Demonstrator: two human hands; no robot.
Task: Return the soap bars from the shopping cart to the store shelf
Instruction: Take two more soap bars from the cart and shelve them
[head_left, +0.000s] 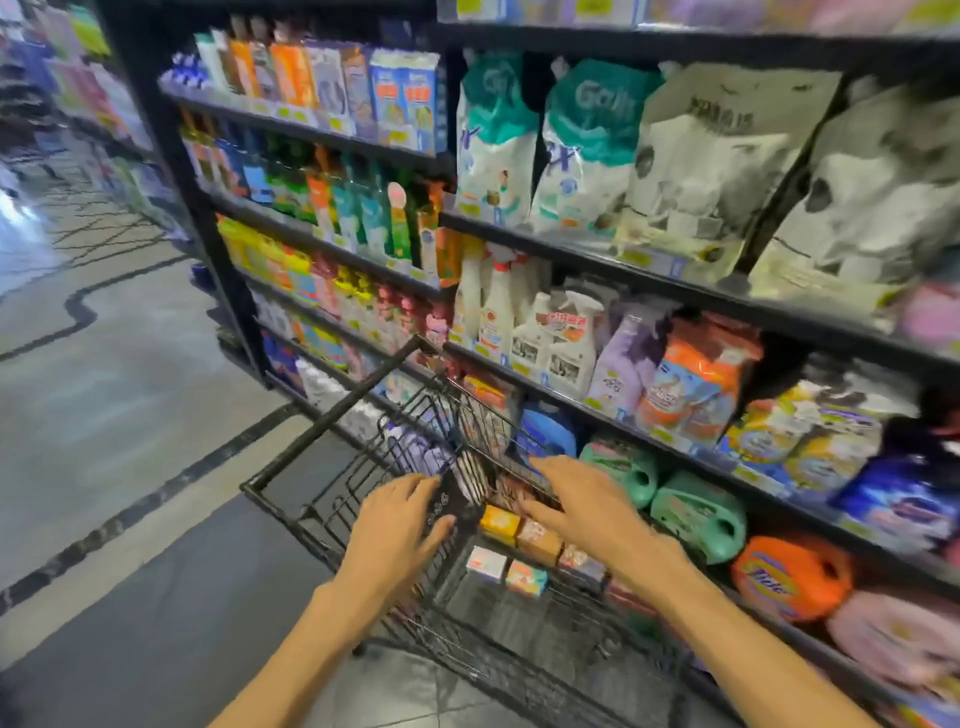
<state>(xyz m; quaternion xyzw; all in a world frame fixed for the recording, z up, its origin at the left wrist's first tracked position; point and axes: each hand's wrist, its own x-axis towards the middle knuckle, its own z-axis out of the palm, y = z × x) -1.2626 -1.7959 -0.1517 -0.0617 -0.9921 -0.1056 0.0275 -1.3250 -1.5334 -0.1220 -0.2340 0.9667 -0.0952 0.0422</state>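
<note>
The shopping cart (332, 499) stands drawn up against the store shelf (623, 431), its right side almost touching the lower tiers, likely so the soap bars (519, 540) need only a short carry from basket to shelf. The bars lie in the cart as small boxes: about 3 in a row, orange and brown, near the right wall, and at least 2 paler ones just below them toward the person. The frame is blurred, so the exact count is uncertain, and which tier of the shelf they belong on cannot be told.

Both forearms reach forward and down into the basket. The left hand (400, 525) has its thumb and fingers wrapped round a dark flat pack (457, 499) with small white marks, perhaps steadying it or moving it aside to clear the way. The right hand (576, 499) is spread wide, palm down, fingers straight and pointing forward and left; it hovers over the row of bars, its thumb close to them, holding nothing. I judge it is about to pick one up.

Beside the cart, green jugs (696, 514) and an orange jug (789, 577) fill the low tier.
</note>
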